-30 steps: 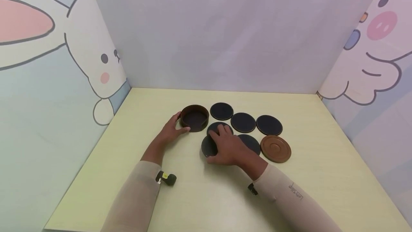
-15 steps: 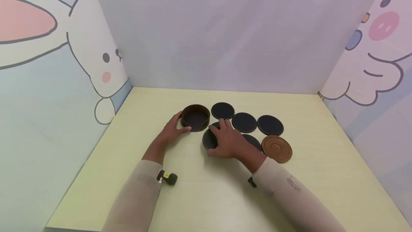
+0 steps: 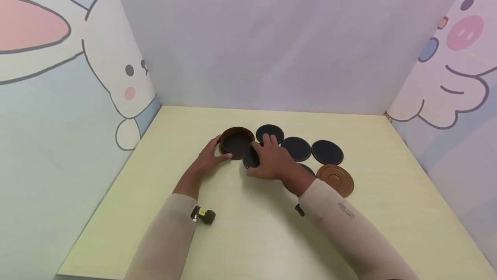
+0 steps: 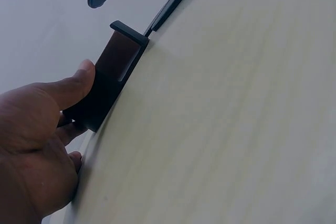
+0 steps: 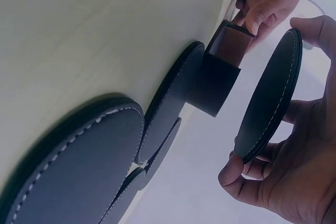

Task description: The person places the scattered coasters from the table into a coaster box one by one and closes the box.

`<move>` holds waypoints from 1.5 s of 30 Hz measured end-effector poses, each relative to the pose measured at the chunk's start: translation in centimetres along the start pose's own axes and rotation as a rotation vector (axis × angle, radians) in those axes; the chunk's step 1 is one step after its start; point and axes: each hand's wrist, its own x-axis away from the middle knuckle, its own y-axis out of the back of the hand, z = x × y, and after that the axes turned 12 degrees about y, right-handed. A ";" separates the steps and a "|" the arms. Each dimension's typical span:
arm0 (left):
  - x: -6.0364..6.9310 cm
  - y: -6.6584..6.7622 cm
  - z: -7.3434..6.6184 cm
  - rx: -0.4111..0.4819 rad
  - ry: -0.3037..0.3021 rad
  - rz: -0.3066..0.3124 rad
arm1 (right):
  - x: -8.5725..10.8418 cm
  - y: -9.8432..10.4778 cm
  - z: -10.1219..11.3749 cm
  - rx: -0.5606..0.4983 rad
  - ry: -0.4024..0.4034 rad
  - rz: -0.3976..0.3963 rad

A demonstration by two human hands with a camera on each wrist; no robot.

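My left hand [image 3: 206, 159] grips the near left side of a dark brown round coaster holder [image 3: 235, 145], thumb on its front and fingers round the back. The holder has a cut-out in its wall, plain in the left wrist view [image 4: 119, 56]. My right hand [image 3: 273, 159] pinches a black stitched round coaster [image 5: 270, 95] by its rim between thumb and fingers. That coaster is tilted and held above the table, just right of the holder. Flat black coasters lie close by, one of them [image 3: 296, 149] right of my hand; my right hand and forearm hide part of the group.
Another black coaster [image 3: 270, 127] lies behind my right hand, and one more [image 3: 328, 152] farther right. A brown disc with raised rings [image 3: 335, 180] lies at the right of the group. Cartoon-printed walls flank the pale table [image 3: 233, 241].
My right hand has lifted the black coaster and carried it away from me, up toward the holder. My left hand has stayed on the holder, which stands in the same place.
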 end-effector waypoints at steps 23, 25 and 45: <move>-0.2 0.1 0.0 -0.012 -0.049 -0.005 | -3.0 0.8 -1.1 -0.025 -0.087 0.036; -0.3 0.0 0.1 -0.022 -0.054 -0.009 | -3.2 0.8 -1.2 -0.036 -0.096 0.032; -0.1 -0.2 0.8 -0.033 -0.053 -0.024 | -5.5 0.8 -0.7 -0.052 -0.131 -0.067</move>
